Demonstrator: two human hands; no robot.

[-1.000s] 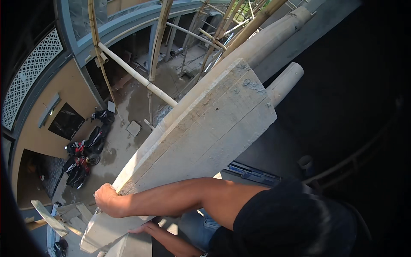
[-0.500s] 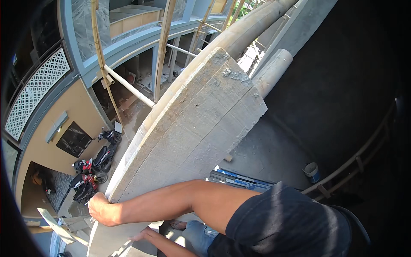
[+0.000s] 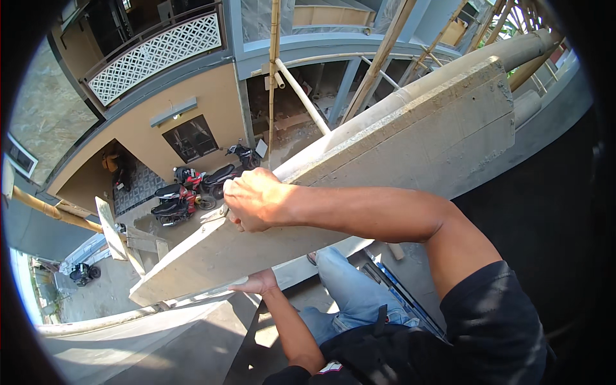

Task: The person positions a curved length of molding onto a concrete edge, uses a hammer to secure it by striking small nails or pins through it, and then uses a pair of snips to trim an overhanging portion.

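A long grey slab (image 3: pixel 410 151), rough and concrete-like, runs slantwise before me, its narrow edge facing up. My right hand (image 3: pixel 256 199) is closed in a fist over that edge, in front of the slab's face. A thin greyish piece (image 3: pixel 215 215) lies along the edge by its fingers; what the fist holds is too hidden to name. Below, my left hand (image 3: pixel 258 282) reaches to the slab's lower edge, palm turned up and fingers stretched out flat, touching or nearly touching it. Part of its fingers is hidden behind the slab.
A round pale rail (image 3: pixel 443 70) runs behind the slab, with bamboo poles (image 3: pixel 274 83) beyond. Far below, motorbikes (image 3: pixel 176 199) stand by a tan building (image 3: pixel 212 96). A broken plank (image 3: pixel 110 228) juts up at left. Blue-edged strips (image 3: pixel 410 298) lie beside my legs.
The view has swung, so the slab lies flatter and more to the right. My right fist stays at the slab's top edge. My left hand shows more fully beneath it.
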